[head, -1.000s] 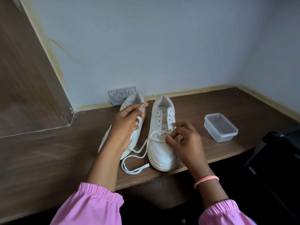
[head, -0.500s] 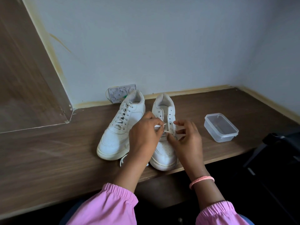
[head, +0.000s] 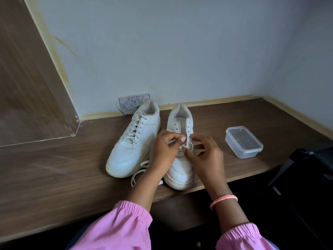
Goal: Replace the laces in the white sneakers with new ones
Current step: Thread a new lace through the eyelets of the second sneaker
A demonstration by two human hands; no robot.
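Head view, looking forward and down at a brown wooden shelf [head: 54,168] set against a pale wall. Two white sneakers side by side, toes toward the viewer, heels toward the wall. Left sneaker [head: 133,139] fully laced. Right sneaker [head: 180,141] laced only low down, upper eyelets empty and open. Long axis of that shoe running away from the viewer, slightly tilted left at the heel.

Left hand [head: 163,150] over the shoe's left eyelet row, thumb and forefinger pressed together on a strand of the white lace [head: 187,146]. Right hand [head: 205,152] over the right row, thumb and forefinger likewise pinched on lace just beside the left hand's grip. Both hands almost touching above the tongue; empty eyelets lying directly beyond the fingertips, toward the wall. Likely next: lace tips upward into the next holes, each hand equally near its own row.

Slack lace trailing in loops onto the shelf between the two toes. Lace tips hidden under fingers; which eyelet holds the lace now hard to tell. Clear plastic container [head: 243,141], empty, well apart on the right. Small white packet [head: 133,103] against the wall behind the left sneaker, contents unclear.
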